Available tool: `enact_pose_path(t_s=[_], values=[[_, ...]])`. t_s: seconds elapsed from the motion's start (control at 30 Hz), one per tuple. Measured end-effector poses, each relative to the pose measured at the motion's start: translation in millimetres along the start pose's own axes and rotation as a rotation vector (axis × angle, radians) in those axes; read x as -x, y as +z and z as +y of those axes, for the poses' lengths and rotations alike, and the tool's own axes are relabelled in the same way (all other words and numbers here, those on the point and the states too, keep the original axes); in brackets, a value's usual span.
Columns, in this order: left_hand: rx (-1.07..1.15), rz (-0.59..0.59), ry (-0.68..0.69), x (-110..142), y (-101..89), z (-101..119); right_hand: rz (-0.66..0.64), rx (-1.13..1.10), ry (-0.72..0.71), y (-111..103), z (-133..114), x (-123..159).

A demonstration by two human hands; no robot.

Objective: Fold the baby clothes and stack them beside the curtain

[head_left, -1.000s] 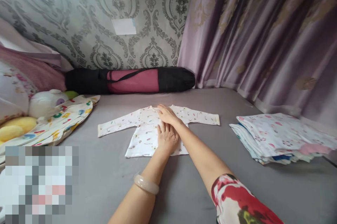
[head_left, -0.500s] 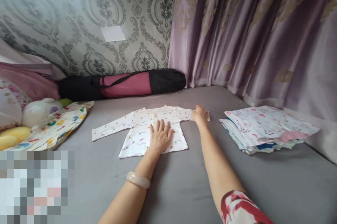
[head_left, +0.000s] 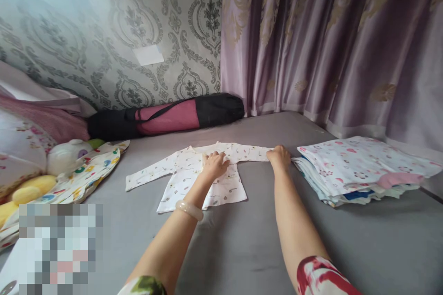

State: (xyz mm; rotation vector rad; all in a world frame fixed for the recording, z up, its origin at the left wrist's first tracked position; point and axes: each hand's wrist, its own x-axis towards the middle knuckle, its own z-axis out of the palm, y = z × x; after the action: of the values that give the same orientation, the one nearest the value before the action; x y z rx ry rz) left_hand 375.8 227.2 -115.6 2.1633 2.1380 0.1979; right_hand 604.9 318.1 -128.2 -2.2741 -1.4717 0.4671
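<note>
A small white printed long-sleeved baby shirt (head_left: 187,179) lies spread flat on the grey bed sheet (head_left: 242,249). My left hand (head_left: 214,165), with a pale bangle on the wrist, rests on the shirt's chest near the neck, fingers curled down onto the cloth. My right hand (head_left: 279,157) sits at the end of the shirt's right sleeve, fingers closed on the cuff. Both sleeves are stretched out sideways.
A stack of folded printed clothes (head_left: 360,172) lies right of my right hand. A black and pink rolled bag (head_left: 166,117) lies against the patterned wall. Purple curtains (head_left: 328,41) hang at the right. Pillows, a plush toy (head_left: 64,156) and a printed cloth fill the left.
My right hand slid from the shirt's neck out along the right sleeve to the cuff. My left hand moved up from the shirt's belly to its chest and curled.
</note>
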Motion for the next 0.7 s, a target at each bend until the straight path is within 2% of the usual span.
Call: enact_pose_path(t_s=[0.17,0.3,0.53,0.7], values=[[0.1,0.002,0.108,-36.3,14.2,-7.5,-0.022,-0.049,0.004,-3.2,0.6,-5.2],[0.101,-0.032,0.105,-54.6,21.1,-11.5,-0.038,-0.15,-0.04,-9.2,-2.0,-13.2],[0.147,-0.184,0.14,-71.7,18.5,-19.1,-0.115,-0.436,-0.121,-14.4,-16.9,-19.3],[0.183,-0.329,0.123,-83.0,15.5,-22.8,-0.117,-0.721,-0.085,-19.8,-32.4,-7.3]])
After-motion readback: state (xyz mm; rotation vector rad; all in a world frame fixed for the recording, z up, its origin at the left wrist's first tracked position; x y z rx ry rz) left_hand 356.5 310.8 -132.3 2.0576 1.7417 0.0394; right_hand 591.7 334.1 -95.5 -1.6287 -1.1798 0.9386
